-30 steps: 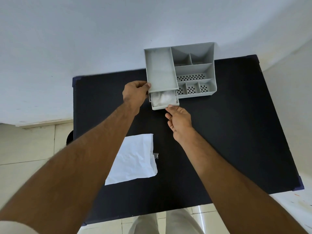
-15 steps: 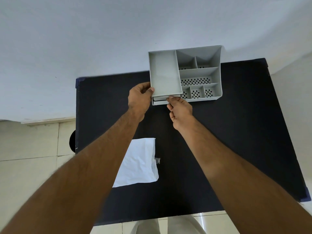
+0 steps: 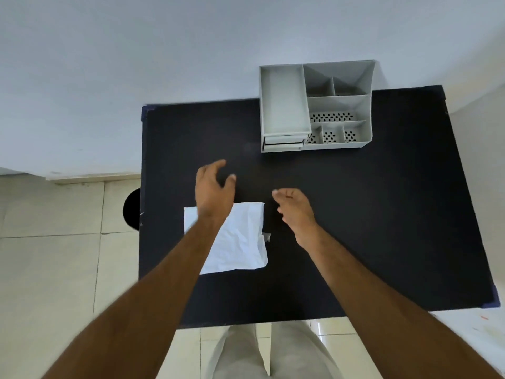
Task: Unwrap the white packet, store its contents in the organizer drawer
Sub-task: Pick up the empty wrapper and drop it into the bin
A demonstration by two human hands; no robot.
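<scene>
The grey organizer [image 3: 338, 105] stands at the table's far edge against the wall. Its drawer [image 3: 283, 144] at the front left is pushed in, so whatever is inside is hidden. An empty white wrapper [image 3: 240, 242] lies flat on the black table [image 3: 382, 214], near the left front. My left hand [image 3: 214, 190] hovers over the wrapper's far edge, fingers spread, holding nothing. To the right of the wrapper my right hand [image 3: 295, 209] floats above the table, fingers loosely apart and empty. Both hands are well short of the organizer.
A small torn scrap [image 3: 267, 237] lies at the wrapper's right edge. A white wall runs behind the table. Tiled floor shows to the left, with a dark round object [image 3: 132, 209] by the table's left side. My legs are below the near edge.
The drawer went from open, showing white contents, to pushed in. Both hands then left the organizer and drew back toward me, over the wrapper area.
</scene>
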